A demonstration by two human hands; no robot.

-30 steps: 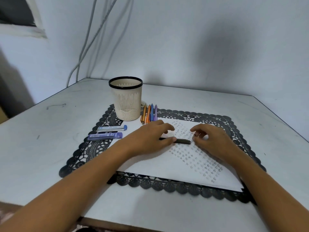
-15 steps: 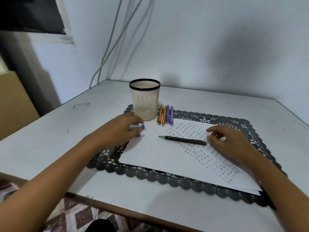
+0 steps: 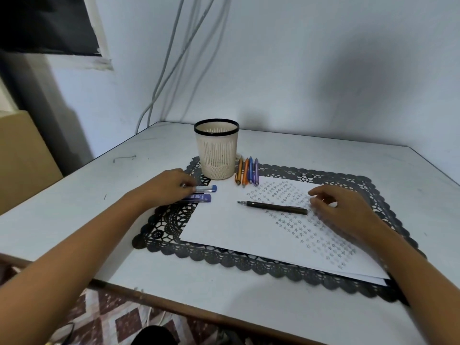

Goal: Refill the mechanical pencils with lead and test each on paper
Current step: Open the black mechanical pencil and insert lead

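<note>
A dark mechanical pencil (image 3: 273,207) lies across the white paper (image 3: 236,230), tip pointing left. My right hand (image 3: 341,207) rests on the paper just right of the pencil's end, fingers loosely curled, holding nothing. My left hand (image 3: 169,186) lies on the left part of the mat with its fingers closed on a clear lead tube with a blue cap (image 3: 207,188). A purple lead case (image 3: 202,197) lies right below it, partly under my fingers. Several coloured mechanical pencils (image 3: 247,171) lie side by side beside the cup.
A cream slotted pen cup (image 3: 216,150) with a dark rim stands at the back of the black lace mat (image 3: 348,181). The white table (image 3: 74,210) ends at a wall behind and drops off at the near and left edges. Cables hang down the wall.
My left hand left the dark pencil and moved left onto the lead tubes. The pencil now lies free on the paper. My right hand drew slightly away from its end.
</note>
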